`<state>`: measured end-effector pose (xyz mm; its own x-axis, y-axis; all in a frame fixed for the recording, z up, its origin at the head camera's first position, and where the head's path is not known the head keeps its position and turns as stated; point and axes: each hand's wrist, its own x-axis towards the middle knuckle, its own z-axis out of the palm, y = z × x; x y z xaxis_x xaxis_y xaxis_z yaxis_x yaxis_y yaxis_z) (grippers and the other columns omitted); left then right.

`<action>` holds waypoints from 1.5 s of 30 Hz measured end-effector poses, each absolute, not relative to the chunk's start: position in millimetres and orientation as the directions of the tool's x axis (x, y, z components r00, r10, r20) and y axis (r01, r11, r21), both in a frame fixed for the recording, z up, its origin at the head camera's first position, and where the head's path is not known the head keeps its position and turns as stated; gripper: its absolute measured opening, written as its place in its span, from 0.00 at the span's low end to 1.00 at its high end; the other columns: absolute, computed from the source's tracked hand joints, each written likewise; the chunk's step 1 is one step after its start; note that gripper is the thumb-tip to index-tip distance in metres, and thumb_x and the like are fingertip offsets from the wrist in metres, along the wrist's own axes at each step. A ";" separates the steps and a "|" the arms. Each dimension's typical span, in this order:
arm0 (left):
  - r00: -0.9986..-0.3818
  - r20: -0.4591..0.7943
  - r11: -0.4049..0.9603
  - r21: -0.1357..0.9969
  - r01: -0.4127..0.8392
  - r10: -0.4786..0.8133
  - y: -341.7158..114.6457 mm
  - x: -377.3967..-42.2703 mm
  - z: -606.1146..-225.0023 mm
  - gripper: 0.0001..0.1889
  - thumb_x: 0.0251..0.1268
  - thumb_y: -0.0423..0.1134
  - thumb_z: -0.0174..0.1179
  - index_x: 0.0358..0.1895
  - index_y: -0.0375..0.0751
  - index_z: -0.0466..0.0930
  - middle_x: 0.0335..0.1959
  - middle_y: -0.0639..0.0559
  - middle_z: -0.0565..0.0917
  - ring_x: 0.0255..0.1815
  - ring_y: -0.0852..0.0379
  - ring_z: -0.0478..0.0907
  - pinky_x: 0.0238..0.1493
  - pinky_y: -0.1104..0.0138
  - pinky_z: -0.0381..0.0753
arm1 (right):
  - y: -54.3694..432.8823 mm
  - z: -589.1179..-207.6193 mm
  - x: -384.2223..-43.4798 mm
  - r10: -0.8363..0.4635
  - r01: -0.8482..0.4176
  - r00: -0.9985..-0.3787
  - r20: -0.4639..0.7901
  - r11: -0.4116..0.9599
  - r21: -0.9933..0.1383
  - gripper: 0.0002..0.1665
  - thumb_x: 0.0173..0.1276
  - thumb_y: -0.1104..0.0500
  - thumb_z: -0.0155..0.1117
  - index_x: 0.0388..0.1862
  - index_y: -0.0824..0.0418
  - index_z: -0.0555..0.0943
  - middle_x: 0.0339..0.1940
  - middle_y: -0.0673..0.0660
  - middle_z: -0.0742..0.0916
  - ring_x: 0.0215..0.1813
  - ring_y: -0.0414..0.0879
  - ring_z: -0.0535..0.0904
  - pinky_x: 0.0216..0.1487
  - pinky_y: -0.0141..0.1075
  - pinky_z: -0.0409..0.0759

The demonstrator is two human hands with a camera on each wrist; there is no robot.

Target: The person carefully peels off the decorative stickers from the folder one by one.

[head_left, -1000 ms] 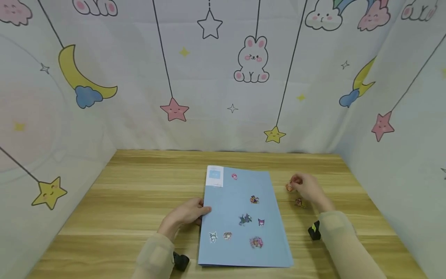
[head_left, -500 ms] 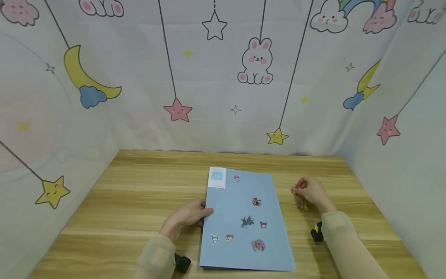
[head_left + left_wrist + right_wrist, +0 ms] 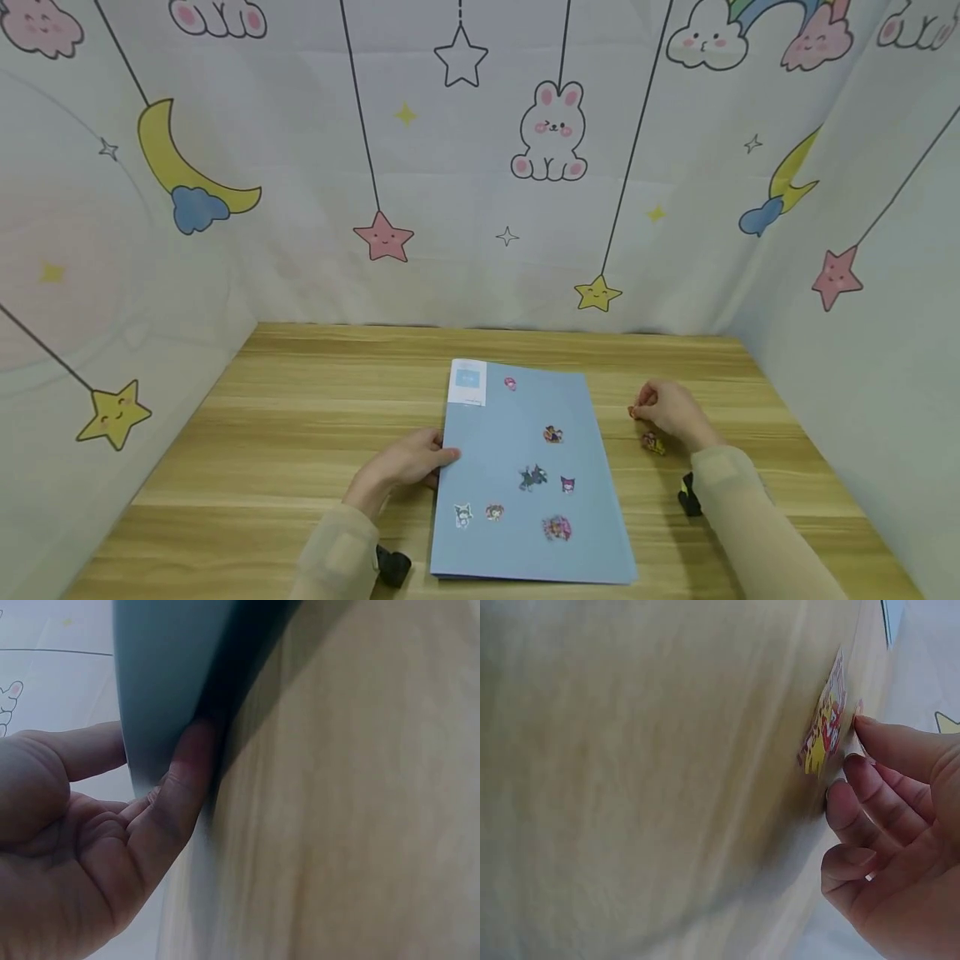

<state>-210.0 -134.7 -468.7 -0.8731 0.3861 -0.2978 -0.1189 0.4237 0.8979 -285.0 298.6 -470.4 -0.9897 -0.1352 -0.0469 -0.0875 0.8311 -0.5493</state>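
A pale blue folder [image 3: 517, 450] lies in the middle of the head view, with several small cartoon stickers on its cover. My left hand [image 3: 408, 457] grips its left edge, thumb on top and fingers underneath; the left wrist view shows those fingers [image 3: 187, 765] behind the raised edge. Right of the folder, my right hand [image 3: 670, 411] pinches a small reddish sticker [image 3: 632, 412] between thumb and fingertips, low over the table. Most of that sticker is hidden by the fingers. Another sticker, yellow and red [image 3: 826, 724], lies on the table just nearer to me.
The folder and loose sticker are on a wood-grain table [image 3: 322, 375]. A white label [image 3: 467, 383] marks the folder's top left corner. White curtains [image 3: 465, 192] printed with stars and a bunny enclose the back and sides. Black wrist devices [image 3: 393, 567] hang below the sleeves.
The head view has shifted slightly. The reddish sticker showed its face beside my right fingertips a second ago; now the fingers cover most of it. The left hand keeps its hold on the folder.
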 end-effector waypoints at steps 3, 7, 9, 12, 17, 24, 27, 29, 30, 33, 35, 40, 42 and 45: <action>-0.874 -0.297 0.423 0.898 -0.120 0.383 -135.0 -210.0 -469.4 0.14 0.74 0.37 0.54 0.50 0.26 0.73 0.35 0.44 0.83 0.35 0.52 0.84 0.37 0.59 0.83 | 299.8 -468.0 -286.5 -0.145 -0.094 -0.988 -0.055 0.842 -0.531 0.08 0.66 0.61 0.67 0.33 0.63 0.78 0.28 0.55 0.81 0.30 0.47 0.75 0.32 0.40 0.73; -0.876 -0.301 0.420 0.898 -0.128 0.377 -135.8 -210.6 -471.4 0.14 0.74 0.37 0.54 0.51 0.25 0.73 0.35 0.43 0.83 0.35 0.51 0.84 0.37 0.59 0.83 | 301.5 -466.0 -288.1 -0.135 -0.077 -0.988 -0.073 0.849 -0.523 0.11 0.66 0.58 0.68 0.33 0.63 0.76 0.28 0.55 0.80 0.31 0.49 0.73 0.32 0.40 0.70; -0.876 -0.302 0.414 0.901 -0.132 0.376 -136.6 -211.4 -472.2 0.14 0.74 0.36 0.54 0.51 0.25 0.73 0.35 0.43 0.83 0.35 0.51 0.84 0.37 0.60 0.83 | 302.6 -466.2 -288.6 -0.132 -0.068 -0.988 -0.083 0.845 -0.531 0.12 0.66 0.57 0.68 0.33 0.64 0.76 0.29 0.56 0.80 0.32 0.49 0.72 0.32 0.40 0.70; -0.878 -0.301 0.412 0.901 -0.135 0.372 -137.0 -211.3 -472.2 0.14 0.74 0.36 0.54 0.51 0.25 0.73 0.35 0.43 0.83 0.35 0.51 0.84 0.37 0.60 0.83 | 306.2 -468.6 -289.9 -0.138 -0.069 -0.987 -0.087 0.837 -0.544 0.14 0.67 0.55 0.67 0.34 0.64 0.76 0.31 0.56 0.80 0.34 0.50 0.73 0.35 0.41 0.70; -0.878 -0.297 0.415 0.901 -0.128 0.374 -136.6 -211.2 -470.8 0.15 0.74 0.36 0.54 0.51 0.25 0.73 0.35 0.43 0.83 0.35 0.51 0.83 0.37 0.59 0.83 | 310.6 -473.3 -293.8 -0.155 -0.094 -0.985 -0.069 0.835 -0.542 0.14 0.69 0.53 0.66 0.35 0.64 0.76 0.31 0.55 0.81 0.33 0.49 0.72 0.34 0.40 0.70; -0.877 -0.299 0.423 0.897 -0.124 0.376 -135.2 -212.1 -468.9 0.14 0.74 0.37 0.55 0.51 0.26 0.74 0.35 0.44 0.83 0.35 0.52 0.83 0.37 0.59 0.83 | 315.8 -475.0 -294.0 -0.211 -0.166 -0.977 -0.020 0.823 -0.543 0.10 0.70 0.58 0.64 0.35 0.64 0.77 0.28 0.54 0.78 0.30 0.46 0.70 0.32 0.39 0.69; -0.875 -0.300 0.432 0.894 -0.119 0.380 -134.7 -212.5 -468.8 0.14 0.74 0.37 0.55 0.51 0.27 0.74 0.34 0.44 0.83 0.34 0.52 0.83 0.36 0.59 0.83 | 318.1 -476.8 -293.2 -0.228 -0.194 -0.974 0.001 0.826 -0.530 0.07 0.71 0.62 0.62 0.35 0.65 0.76 0.28 0.54 0.78 0.30 0.46 0.70 0.32 0.39 0.69; -0.874 -0.300 0.439 0.891 -0.113 0.383 -134.5 -212.8 -468.9 0.14 0.74 0.37 0.55 0.51 0.27 0.74 0.34 0.45 0.83 0.34 0.53 0.83 0.36 0.59 0.83 | 319.4 -478.1 -292.8 -0.233 -0.199 -0.972 0.000 0.829 -0.523 0.05 0.71 0.63 0.60 0.37 0.66 0.76 0.28 0.55 0.77 0.30 0.46 0.70 0.32 0.39 0.69; -0.873 -0.299 0.437 0.892 -0.113 0.384 -134.5 -212.9 -469.2 0.14 0.74 0.37 0.55 0.51 0.26 0.74 0.34 0.45 0.83 0.34 0.52 0.83 0.36 0.59 0.83 | 319.9 -478.6 -292.4 -0.234 -0.197 -0.972 -0.006 0.831 -0.521 0.05 0.72 0.64 0.59 0.37 0.66 0.76 0.28 0.55 0.78 0.30 0.46 0.70 0.32 0.39 0.70; -0.873 -0.300 0.438 0.892 -0.114 0.385 -134.9 -213.0 -470.2 0.14 0.74 0.37 0.55 0.50 0.26 0.74 0.34 0.45 0.83 0.33 0.52 0.83 0.35 0.60 0.83 | 321.7 -476.6 -290.8 -0.234 -0.173 -0.971 -0.047 0.825 -0.538 0.07 0.74 0.63 0.56 0.42 0.67 0.76 0.29 0.56 0.79 0.29 0.47 0.73 0.31 0.40 0.71; -0.871 -0.304 0.439 0.891 -0.117 0.386 -134.8 -212.8 -471.3 0.14 0.74 0.37 0.55 0.50 0.26 0.74 0.34 0.45 0.83 0.33 0.52 0.83 0.35 0.60 0.83 | 322.7 -471.8 -288.0 -0.234 -0.156 -0.969 -0.072 0.816 -0.557 0.10 0.75 0.61 0.54 0.46 0.68 0.75 0.30 0.57 0.80 0.29 0.48 0.74 0.29 0.40 0.72; -0.868 -0.306 0.441 0.890 -0.115 0.392 -135.3 -212.1 -472.7 0.15 0.74 0.38 0.55 0.51 0.27 0.74 0.34 0.45 0.83 0.34 0.53 0.82 0.36 0.61 0.82 | 314.4 -449.2 -273.2 -0.234 -0.147 -0.970 -0.059 0.768 -0.623 0.16 0.78 0.56 0.52 0.53 0.69 0.72 0.39 0.64 0.81 0.33 0.53 0.78 0.31 0.42 0.76; -0.870 -0.302 0.440 0.891 -0.112 0.389 -136.0 -212.2 -472.4 0.14 0.74 0.38 0.55 0.50 0.27 0.74 0.34 0.45 0.82 0.34 0.53 0.82 0.36 0.61 0.82 | 304.2 -436.9 -265.1 -0.241 -0.166 -0.970 -0.027 0.742 -0.649 0.18 0.78 0.54 0.52 0.54 0.67 0.71 0.43 0.66 0.80 0.37 0.56 0.79 0.34 0.44 0.78; -0.873 -0.299 0.438 0.892 -0.113 0.385 -137.2 -212.6 -471.7 0.14 0.74 0.37 0.55 0.49 0.27 0.74 0.34 0.45 0.82 0.33 0.53 0.82 0.36 0.61 0.82 | 282.8 -418.2 -252.3 -0.254 -0.213 -0.966 0.035 0.716 -0.664 0.19 0.77 0.51 0.54 0.55 0.65 0.73 0.45 0.63 0.81 0.39 0.55 0.79 0.36 0.43 0.78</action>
<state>-212.6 -137.2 -471.7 -0.8732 0.3846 -0.2993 -0.1126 0.4382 0.8918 -252.3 282.8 -418.2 -0.9664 -0.2545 0.0354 -0.2129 0.7163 -0.6645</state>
